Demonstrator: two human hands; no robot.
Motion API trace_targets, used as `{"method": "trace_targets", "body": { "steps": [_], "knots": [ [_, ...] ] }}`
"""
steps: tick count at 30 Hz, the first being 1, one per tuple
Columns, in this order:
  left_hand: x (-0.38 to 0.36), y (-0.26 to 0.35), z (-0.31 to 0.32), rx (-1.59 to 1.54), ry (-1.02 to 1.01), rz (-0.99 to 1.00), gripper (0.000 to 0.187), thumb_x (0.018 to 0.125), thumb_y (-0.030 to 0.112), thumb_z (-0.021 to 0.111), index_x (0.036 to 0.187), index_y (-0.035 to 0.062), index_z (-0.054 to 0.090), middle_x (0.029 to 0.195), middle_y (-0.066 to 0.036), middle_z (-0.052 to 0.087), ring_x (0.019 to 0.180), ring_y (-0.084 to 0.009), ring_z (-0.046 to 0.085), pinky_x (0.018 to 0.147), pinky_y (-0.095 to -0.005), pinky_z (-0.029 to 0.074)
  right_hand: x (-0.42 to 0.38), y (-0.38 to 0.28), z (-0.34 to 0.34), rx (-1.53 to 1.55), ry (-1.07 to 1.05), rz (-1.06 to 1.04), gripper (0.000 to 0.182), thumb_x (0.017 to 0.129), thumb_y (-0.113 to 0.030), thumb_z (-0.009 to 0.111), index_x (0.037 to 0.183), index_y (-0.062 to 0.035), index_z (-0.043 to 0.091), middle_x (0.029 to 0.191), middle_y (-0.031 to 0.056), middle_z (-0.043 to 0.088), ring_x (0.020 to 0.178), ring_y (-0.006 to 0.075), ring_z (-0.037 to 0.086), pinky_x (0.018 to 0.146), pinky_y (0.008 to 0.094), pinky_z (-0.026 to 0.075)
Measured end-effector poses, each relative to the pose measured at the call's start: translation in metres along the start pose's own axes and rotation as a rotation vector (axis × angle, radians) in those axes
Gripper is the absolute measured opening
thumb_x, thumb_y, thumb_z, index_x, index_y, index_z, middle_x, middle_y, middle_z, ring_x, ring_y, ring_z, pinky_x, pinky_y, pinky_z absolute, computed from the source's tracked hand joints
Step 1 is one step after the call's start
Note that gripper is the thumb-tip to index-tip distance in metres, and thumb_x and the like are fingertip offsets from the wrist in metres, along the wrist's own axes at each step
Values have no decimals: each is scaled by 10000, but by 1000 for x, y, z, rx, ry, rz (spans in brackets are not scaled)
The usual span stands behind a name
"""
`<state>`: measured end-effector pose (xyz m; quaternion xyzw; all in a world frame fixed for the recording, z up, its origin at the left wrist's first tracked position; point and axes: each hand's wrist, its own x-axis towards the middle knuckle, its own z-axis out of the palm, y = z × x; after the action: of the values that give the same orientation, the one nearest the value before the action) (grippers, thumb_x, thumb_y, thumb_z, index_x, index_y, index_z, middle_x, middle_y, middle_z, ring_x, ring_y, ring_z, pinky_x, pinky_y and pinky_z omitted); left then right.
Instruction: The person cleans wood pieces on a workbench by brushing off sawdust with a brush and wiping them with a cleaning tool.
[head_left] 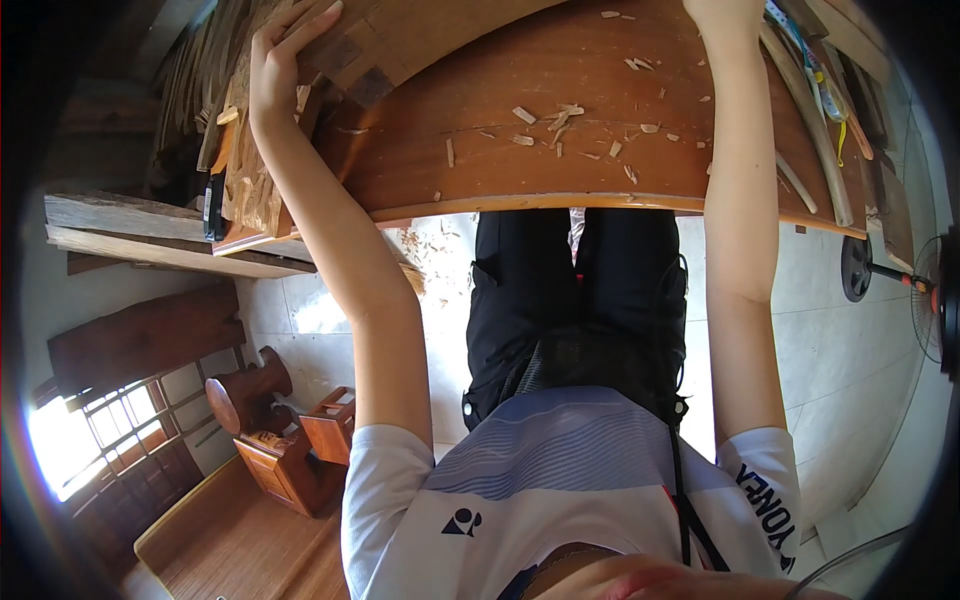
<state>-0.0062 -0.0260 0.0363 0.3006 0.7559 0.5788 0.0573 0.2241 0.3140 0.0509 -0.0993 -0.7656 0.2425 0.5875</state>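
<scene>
At the upper left, my left hand [283,55] is at the end of a broad wooden board [420,40] with a curved edge. Its fingers lie over the board's edge and hold it. Small square blocks or patches [371,87] show at the board's near corner. My right hand [725,12] is at the top edge of the view, right of the board; its fingers are out of frame, so what it holds or touches is hidden. Wood chips [560,118] lie scattered on the brown tabletop [520,170] between my forearms.
Rough wood pieces [255,170] line the table's left side. Long wooden strips [815,130] and a tool with a yellow cord [828,95] lie at the right. A fan [925,300] stands far right. Carved wooden furniture [275,465] is at lower left; shavings [435,260] cover some floor.
</scene>
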Motion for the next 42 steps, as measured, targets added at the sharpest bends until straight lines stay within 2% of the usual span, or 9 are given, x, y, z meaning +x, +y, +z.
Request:
{"method": "trace_targets", "body": {
  "steps": [3, 6, 18, 21, 24, 27, 29, 35, 42],
  "knots": [
    [3, -4, 0, 28, -4, 59, 444, 864, 249, 759, 1211, -27, 725, 1080, -122, 724, 972, -188, 671, 869, -284, 503, 1, -4, 8, 307, -159, -178, 248, 1041, -212, 599, 942, 1, 679, 672, 29, 614, 572, 70, 505, 524, 251, 376],
    [3, -3, 0, 39, 3, 40, 447, 865, 257, 758, 1210, -26, 726, 1084, -115, 723, 985, -189, 669, 881, -286, 498, -2, -23, -5, 582, -375, 90, 312, 1059, -308, 561, 961, -35, 676, 637, -14, 575, 522, 41, 489, 486, 195, 333],
    [-4, 6, 5, 110, 22, -29, 500, 859, 332, 774, 1223, -8, 726, 1111, -120, 712, 1044, -201, 647, 928, -304, 473, 13, 44, -14, 309, 146, 378, 234, 1056, -251, 606, 1004, -47, 708, 614, -36, 554, 500, 59, 465, 467, 233, 351],
    [-3, 6, 4, 139, 26, -20, 505, 860, 341, 773, 1224, -6, 726, 1117, -119, 714, 1044, -203, 647, 927, -308, 473, 14, 50, 1, 184, 196, 112, 251, 1047, -244, 611, 1003, -18, 710, 634, 3, 600, 548, 101, 496, 520, 272, 394],
    [-5, 8, 6, 121, 37, -38, 503, 861, 343, 771, 1223, -4, 728, 1127, -119, 716, 1043, -203, 647, 928, -309, 473, 7, 15, -5, -242, -27, 137, 262, 1034, -233, 618, 1001, 13, 703, 682, 62, 647, 594, 140, 523, 568, 313, 423],
    [-3, 4, 4, 106, 14, -22, 499, 862, 331, 772, 1225, -8, 725, 1132, -122, 716, 1047, -204, 648, 932, -309, 474, 1, -9, -3, -70, -149, 74, 277, 1023, -237, 628, 998, 30, 697, 719, 106, 665, 604, 168, 560, 574, 337, 436],
    [-3, 3, 3, 130, 23, 17, 497, 864, 313, 776, 1231, -17, 719, 1130, -128, 714, 1051, -201, 649, 934, -304, 474, 3, 13, 8, 300, -194, -109, 293, 1037, -269, 604, 974, 2, 696, 660, 47, 622, 575, 110, 534, 539, 280, 395],
    [-2, 2, 0, -17, -24, -25, 511, 868, 261, 790, 1268, -40, 690, 1148, -140, 700, 1079, -193, 647, 918, -306, 494, 7, -15, -19, 488, -524, 179, 294, 1054, -303, 569, 955, -52, 686, 622, -23, 564, 519, 50, 494, 476, 212, 333],
    [0, 0, -1, 6, -26, -42, 516, 877, 271, 780, 1281, -34, 684, 1162, -127, 696, 1078, -193, 649, 920, -307, 497, 15, 24, -38, 239, -136, 278, 278, 1048, -270, 593, 913, -55, 709, 573, -34, 535, 484, 45, 454, 469, 217, 322]
  ]
}}
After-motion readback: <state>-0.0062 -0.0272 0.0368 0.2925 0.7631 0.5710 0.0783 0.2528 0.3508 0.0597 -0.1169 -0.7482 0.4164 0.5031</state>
